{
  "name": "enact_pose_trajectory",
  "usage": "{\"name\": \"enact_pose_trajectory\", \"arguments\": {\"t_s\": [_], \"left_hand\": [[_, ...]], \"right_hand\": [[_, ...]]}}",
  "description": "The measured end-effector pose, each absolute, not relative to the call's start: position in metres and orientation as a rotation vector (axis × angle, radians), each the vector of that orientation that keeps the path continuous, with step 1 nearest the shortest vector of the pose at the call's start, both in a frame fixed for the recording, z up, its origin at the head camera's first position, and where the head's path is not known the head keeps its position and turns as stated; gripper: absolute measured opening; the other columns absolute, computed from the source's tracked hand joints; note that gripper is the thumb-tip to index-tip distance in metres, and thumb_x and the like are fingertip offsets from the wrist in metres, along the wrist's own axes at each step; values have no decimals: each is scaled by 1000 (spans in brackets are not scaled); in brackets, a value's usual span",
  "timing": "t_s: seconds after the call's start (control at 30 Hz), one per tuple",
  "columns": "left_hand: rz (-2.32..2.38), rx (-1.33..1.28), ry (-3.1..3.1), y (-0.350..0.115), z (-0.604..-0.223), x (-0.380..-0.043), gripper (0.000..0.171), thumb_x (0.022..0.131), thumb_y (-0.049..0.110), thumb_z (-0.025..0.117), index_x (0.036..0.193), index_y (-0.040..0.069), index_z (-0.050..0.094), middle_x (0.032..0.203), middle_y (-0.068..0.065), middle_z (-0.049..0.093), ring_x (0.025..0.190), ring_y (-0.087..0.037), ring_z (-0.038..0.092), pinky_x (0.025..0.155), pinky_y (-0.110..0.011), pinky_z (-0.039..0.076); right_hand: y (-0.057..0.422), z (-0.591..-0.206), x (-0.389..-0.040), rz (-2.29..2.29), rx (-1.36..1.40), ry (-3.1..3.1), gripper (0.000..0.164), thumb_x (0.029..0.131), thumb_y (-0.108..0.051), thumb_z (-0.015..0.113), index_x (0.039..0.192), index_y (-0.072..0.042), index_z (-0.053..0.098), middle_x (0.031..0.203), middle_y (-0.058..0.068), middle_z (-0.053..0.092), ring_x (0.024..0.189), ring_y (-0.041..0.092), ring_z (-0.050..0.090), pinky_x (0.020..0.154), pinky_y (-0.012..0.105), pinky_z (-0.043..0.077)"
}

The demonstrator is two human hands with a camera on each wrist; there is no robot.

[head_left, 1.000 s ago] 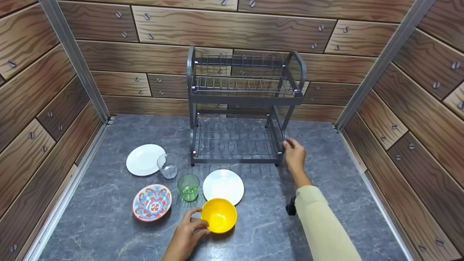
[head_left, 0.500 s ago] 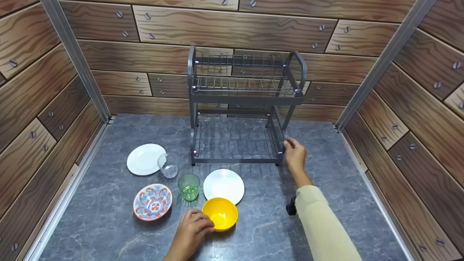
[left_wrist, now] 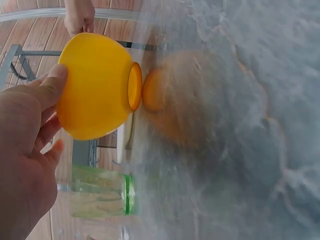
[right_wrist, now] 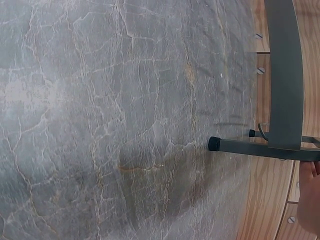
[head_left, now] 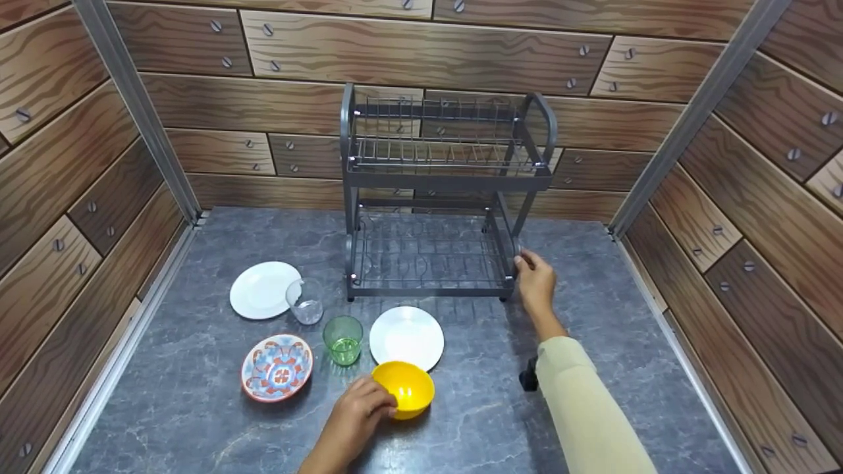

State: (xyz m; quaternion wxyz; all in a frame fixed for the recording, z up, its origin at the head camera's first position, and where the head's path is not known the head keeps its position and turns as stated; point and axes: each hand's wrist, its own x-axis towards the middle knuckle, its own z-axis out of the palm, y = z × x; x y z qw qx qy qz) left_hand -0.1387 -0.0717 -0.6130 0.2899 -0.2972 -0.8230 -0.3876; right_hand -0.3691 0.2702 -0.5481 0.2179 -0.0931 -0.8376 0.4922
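Note:
A yellow bowl [head_left: 408, 390] is pinched at its left rim by my left hand [head_left: 359, 413], thumb outside and fingers over the edge. Seen from the left wrist, the bowl's foot [left_wrist: 134, 87] is right at the tabletop, close to its own reflection. The bowl's far rim overlaps a round white plate [head_left: 407, 337] in the head view. At the lower right side of the two-tier dark grey dish rack [head_left: 431, 291], my right hand [head_left: 537, 283] grips the frame with thumb and fingers. Only part of this hand shows at the edge of the right wrist view.
Left of the bowl are a green glass [head_left: 343, 341], a patterned bowl [head_left: 277, 368], a clear glass [head_left: 306, 303] and a white oval plate [head_left: 265, 290]. Wood-patterned walls [head_left: 421, 52] enclose the grey marbled tabletop [head_left: 481, 421] at the back and sides.
My left hand has shifted slightly right, and its fingers have closed over the bowl's rim. The yellow bowl has moved a little right and tipped. My right hand stays on the rack.

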Motion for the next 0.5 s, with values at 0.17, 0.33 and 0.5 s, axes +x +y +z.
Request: {"name": "enact_pose_trajectory", "arguments": {"t_s": [0.17,0.33,0.5], "left_hand": [[-1112,-737,-2256,-69,-610,-140,12,78,12,81,82,17,70,83,11,64,80,-8,58,77,-16,45],[-1176,-664,-2290,-68,-606,-143,6,82,16,78,84,17,72,86,11,65,82,-8,61,76,-21,50],[-1277,-609,-2306,-66,-602,-146,5,84,16,77,85,16,72,86,8,66,81,-9,61,75,-25,52]], "right_hand": [[271,-549,-369,1378,-264,-2332,32,101,-12,60,129,3,65,122,24,69,108,35,66,91,45,54],[271,-549,-369,1372,-260,-2322,32,100,-11,62,127,4,66,120,24,69,107,36,66,90,45,54],[271,-549,-369,1403,-255,-2308,32,100,-10,61,128,5,65,120,25,69,107,35,66,90,43,53]]}}
